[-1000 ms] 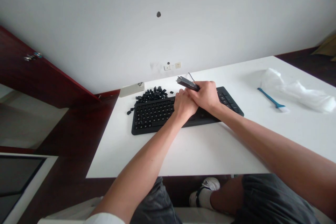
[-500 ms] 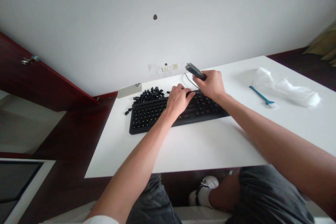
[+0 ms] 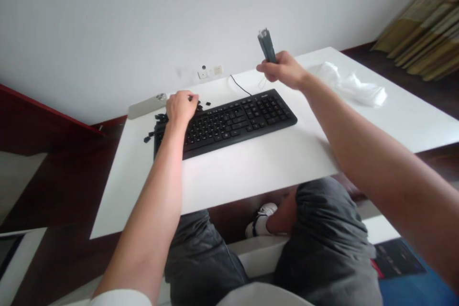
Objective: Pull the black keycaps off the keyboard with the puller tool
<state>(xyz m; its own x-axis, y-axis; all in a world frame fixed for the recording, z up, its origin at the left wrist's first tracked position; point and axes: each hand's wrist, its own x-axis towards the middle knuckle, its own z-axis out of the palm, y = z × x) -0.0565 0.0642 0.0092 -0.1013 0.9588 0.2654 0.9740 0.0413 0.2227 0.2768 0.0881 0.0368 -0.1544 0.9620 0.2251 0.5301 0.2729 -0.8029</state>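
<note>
My left hand (image 3: 182, 106) is over the pile of loose black keycaps (image 3: 161, 117) behind the keyboard's left end, partly hiding it. Its fingers are curled, with a small dark keycap (image 3: 190, 98) at the thumb and fingertip. A black keyboard (image 3: 236, 121) lies across the white table; my left wrist covers part of its left side. My right hand (image 3: 283, 71) grips a dark grey keycap puller (image 3: 267, 46), raised above the keyboard's far right corner. The puller's metal-pronged end points up, and a thin wire loop (image 3: 263, 82) shows below the hand.
A phone (image 3: 147, 106) lies at the table's back left corner. Crumpled clear plastic (image 3: 353, 85) sits on the right side of the white table (image 3: 222, 172). A black cable (image 3: 239, 85) runs behind the keyboard toward the wall sockets (image 3: 210, 72).
My left hand has moved left from the keyboard to the keycap pile. My right hand has lifted off the keyboard with the puller. The view has turned right, and my right arm hides the blue brush.
</note>
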